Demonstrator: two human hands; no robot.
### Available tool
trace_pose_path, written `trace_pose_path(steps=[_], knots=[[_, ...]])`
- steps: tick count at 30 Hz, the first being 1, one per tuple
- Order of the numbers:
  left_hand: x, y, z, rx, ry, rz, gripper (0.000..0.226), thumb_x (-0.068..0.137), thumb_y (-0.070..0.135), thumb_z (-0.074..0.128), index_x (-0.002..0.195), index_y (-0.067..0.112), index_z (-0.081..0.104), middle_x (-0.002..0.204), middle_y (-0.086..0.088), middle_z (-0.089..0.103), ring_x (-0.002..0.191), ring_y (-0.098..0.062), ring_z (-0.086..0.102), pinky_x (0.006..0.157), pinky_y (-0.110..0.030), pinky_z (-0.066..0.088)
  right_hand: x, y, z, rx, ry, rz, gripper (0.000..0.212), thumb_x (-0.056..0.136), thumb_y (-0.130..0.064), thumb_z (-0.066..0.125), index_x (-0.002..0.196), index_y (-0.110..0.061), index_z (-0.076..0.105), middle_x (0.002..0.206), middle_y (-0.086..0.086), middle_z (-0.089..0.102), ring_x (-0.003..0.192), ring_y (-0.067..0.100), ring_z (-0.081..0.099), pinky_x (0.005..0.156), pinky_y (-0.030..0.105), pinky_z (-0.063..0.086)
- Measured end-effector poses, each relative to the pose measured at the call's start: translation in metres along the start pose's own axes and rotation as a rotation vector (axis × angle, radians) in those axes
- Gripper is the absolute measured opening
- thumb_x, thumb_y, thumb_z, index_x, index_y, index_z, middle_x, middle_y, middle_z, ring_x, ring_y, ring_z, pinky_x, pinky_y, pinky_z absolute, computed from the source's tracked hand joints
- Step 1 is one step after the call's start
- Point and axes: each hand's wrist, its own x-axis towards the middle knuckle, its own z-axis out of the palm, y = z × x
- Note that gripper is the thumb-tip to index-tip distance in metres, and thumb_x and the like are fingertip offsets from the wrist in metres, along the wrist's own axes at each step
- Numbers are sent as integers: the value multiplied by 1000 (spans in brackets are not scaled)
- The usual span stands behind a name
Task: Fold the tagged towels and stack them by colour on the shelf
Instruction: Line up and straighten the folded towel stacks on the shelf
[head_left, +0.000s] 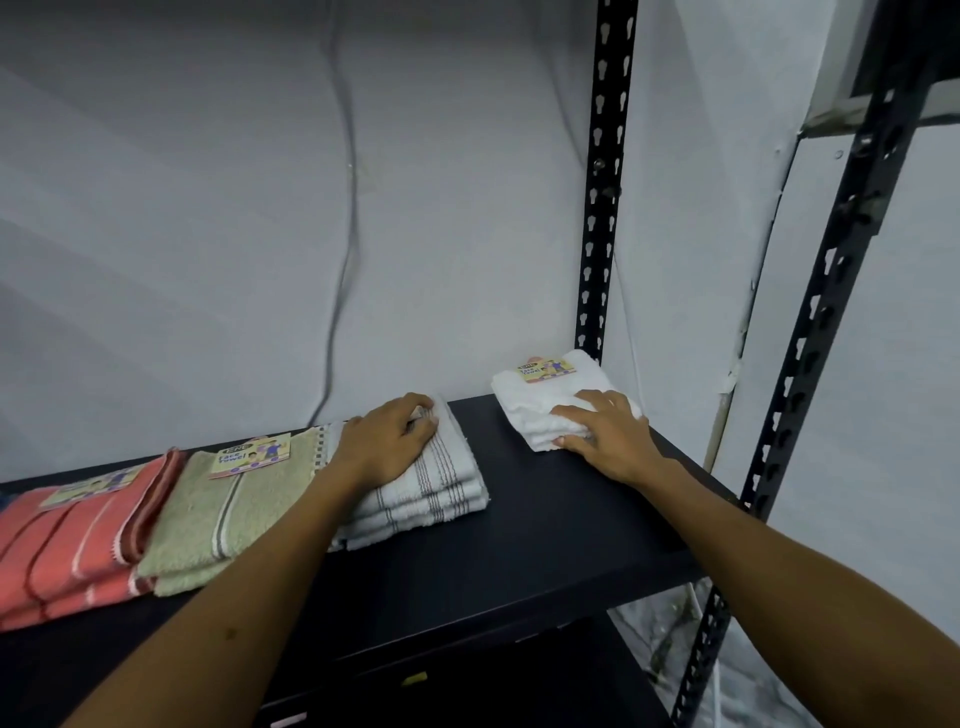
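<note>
Left hand (392, 441) resting palm-down on the stack of white towels with dark stripes (431, 486), fingers curled loosely over the far edge near what looks like a tag, mostly hidden under the knuckles. Right hand (605, 428) pressing on the stack of plain white towels (540, 402) at the far right of the black shelf (545, 519), fingers spread over the top and thumb tucked against the front folds; "Face Towel" tag (545, 370) lying on top at the back. Plain white stack close to the slotted black upright (602, 208), its back corner just beside it. To the left of the striped white stack, an olive-green towel stack (218, 514) with its own tag, touching a coral-pink stack (67, 540), the green pile lapping slightly over the pink edge. Four colour piles already on the shelf, so probably squaring and settling the last ones. Risks from here: pushing the plain white stack farther right or back, catching the upright and skewing the folds; pulling either hand away with fingers hooked in an edge, dragging the top towel and opening a fold; sliding the striped stack left into the green pile, shoving that further onto the pink one and muddling the colour separation. Soft, springy terry, likely to slump if released unevenly.
</note>
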Motion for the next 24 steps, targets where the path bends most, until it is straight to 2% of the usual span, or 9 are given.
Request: trace_pose_path(steps=[8, 17, 19, 21, 24], knots=[[-4, -1, -1, -2, 3, 10, 49, 96, 57, 29, 135, 33, 48, 135, 4, 58, 123, -20, 53, 104, -47, 36, -41, -34, -1, -27, 23, -22, 40, 94, -55, 51, 134, -49, 48, 148, -10, 33, 137, 23, 22, 104, 56, 30], [-5, -2, 0, 13, -8, 13, 40, 102, 49, 33, 135, 32, 47, 137, 5, 56, 125, -20, 51, 106, -48, 31, -78, -61, -4, 52, 14, -68, 43, 92, -59, 51, 135, -53, 46, 152, -11, 31, 140, 21, 19, 107, 55, 26], [-5, -1, 0, 26, -18, 19, 42, 101, 49, 31, 136, 32, 46, 137, 6, 55, 125, -19, 50, 105, -47, 31, -81, -66, -2, 26, -21, -61, 47, 93, -61, 48, 139, -56, 39, 156, -10, 24, 144, 22, 13, 110, 58, 21], [-6, -1, -1, 31, -33, 23, 50, 96, 54, 27, 137, 31, 46, 137, 7, 54, 125, -19, 49, 105, -47, 30, -81, -71, -2, -76, -65, -39, 52, 93, -64, 42, 143, -58, 29, 160, -7, 14, 147, 25, 5, 111, 65, 11], [-7, -1, -2, 30, -45, 25, 63, 87, 58, 22, 139, 31, 45, 140, 7, 53, 127, -18, 48, 106, -48, 30, -77, -76, -3, -238, -83, -50, 55, 94, -66, 35, 146, -57, 20, 162, -3, 7, 148, 30, 2, 107, 73, 2]])
